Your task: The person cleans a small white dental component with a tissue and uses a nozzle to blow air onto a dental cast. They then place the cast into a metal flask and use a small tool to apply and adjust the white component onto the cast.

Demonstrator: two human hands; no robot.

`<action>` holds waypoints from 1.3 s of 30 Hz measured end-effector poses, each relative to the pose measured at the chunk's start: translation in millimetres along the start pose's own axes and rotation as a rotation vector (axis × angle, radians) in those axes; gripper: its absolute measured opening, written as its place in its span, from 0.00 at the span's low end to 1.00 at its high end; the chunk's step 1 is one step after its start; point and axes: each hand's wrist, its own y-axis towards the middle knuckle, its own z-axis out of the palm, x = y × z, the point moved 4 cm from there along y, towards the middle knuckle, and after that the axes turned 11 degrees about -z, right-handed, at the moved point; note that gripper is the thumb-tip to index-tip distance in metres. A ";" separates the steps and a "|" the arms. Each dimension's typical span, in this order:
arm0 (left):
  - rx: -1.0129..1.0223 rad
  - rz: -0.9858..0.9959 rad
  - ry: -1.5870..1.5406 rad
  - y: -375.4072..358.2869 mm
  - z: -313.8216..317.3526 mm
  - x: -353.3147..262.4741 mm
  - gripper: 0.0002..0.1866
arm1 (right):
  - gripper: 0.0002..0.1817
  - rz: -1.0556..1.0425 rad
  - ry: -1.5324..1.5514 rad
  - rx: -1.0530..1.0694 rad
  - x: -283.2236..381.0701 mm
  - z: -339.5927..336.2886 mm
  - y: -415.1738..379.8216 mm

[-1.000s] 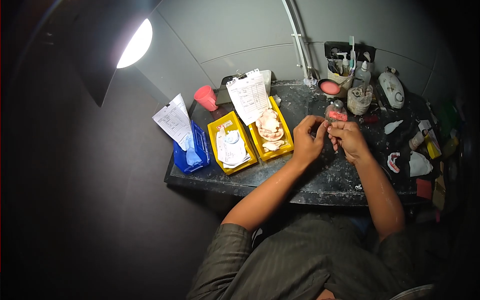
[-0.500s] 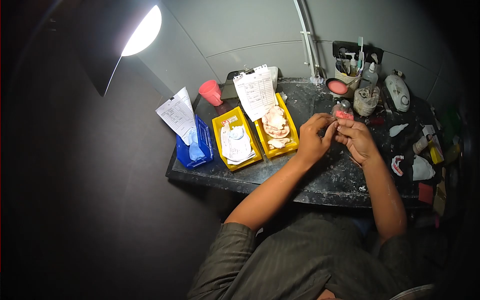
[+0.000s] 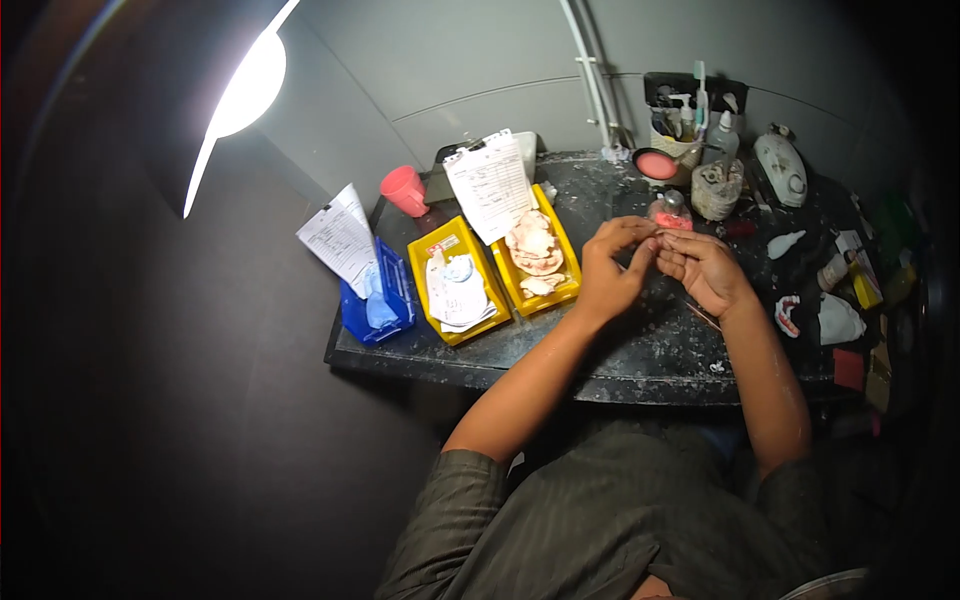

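My left hand and my right hand meet above the dark worktop, fingertips pressed together. Whatever they pinch is too small to make out. Just beyond the fingertips stands a small glass jar with pink-red contents, partly covered by my fingers. A thin rod-like tool lies on the worktop below my right hand. Further right are a set of denture teeth on a pink base and a white plaster piece.
Left of my hands, a yellow tray holds dental casts; another yellow tray and a blue tray hold papers and blue pieces. A pink cup, a round pink-filled dish, bottles and a tool holder stand behind.
The whole view has shifted, so the worktop things appear further left. My hands stay together at the fingertips, and my right fingers look a little straighter. More of the thin tool shows.
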 end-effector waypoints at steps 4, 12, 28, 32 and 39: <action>0.062 -0.156 -0.169 4.0 -0.7 7.4 0.06 | 0.17 -0.025 0.017 0.039 4.5 11.6 -5.4; 0.046 -0.336 -0.253 4.5 -0.7 20.1 0.13 | 0.18 -0.056 -0.047 0.090 3.2 13.8 -6.8; 0.043 -0.366 -0.304 2.6 1.8 22.6 0.08 | 0.11 -0.143 -0.255 -0.054 1.0 20.6 -5.2; 0.078 -0.425 -0.336 1.6 2.8 29.5 0.03 | 0.10 -0.257 -0.425 -0.050 1.4 23.1 -3.5; 0.047 -0.434 -0.377 0.5 6.2 45.2 0.04 | 0.06 -0.403 -0.692 -0.051 -6.8 29.5 4.0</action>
